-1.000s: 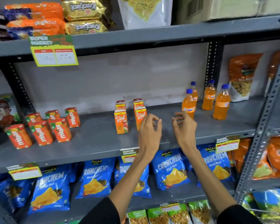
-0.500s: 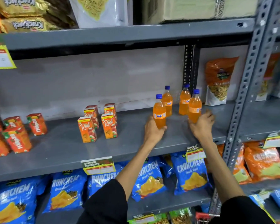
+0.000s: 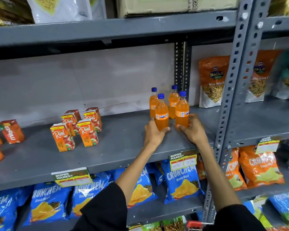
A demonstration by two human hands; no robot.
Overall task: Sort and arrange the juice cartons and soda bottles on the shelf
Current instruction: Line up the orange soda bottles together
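Several orange soda bottles with blue caps stand close together on the grey shelf [image 3: 123, 147]. My left hand [image 3: 153, 133] grips the base of the front left bottle [image 3: 161, 112]. My right hand [image 3: 193, 130] grips the base of the front right bottle [image 3: 182, 110]. Two more bottles [image 3: 173, 100] stand just behind them. To the left, several orange Real juice cartons [image 3: 88, 132] stand upright in a small cluster. Red-orange juice cartons [image 3: 11, 131] sit at the far left, partly cut off by the frame.
An upright perforated post [image 3: 230, 90] bounds the shelf on the right, with orange snack pouches [image 3: 212, 80] beyond it. Blue Crunchem bags [image 3: 182, 182] fill the shelf below. Price tags [image 3: 183, 160] hang on the shelf edge. A box sits on the shelf above.
My hands moved right from the juice cartons to the soda bottles and closed on the two front ones, which now stand closer together. The view shifted right and nearer.
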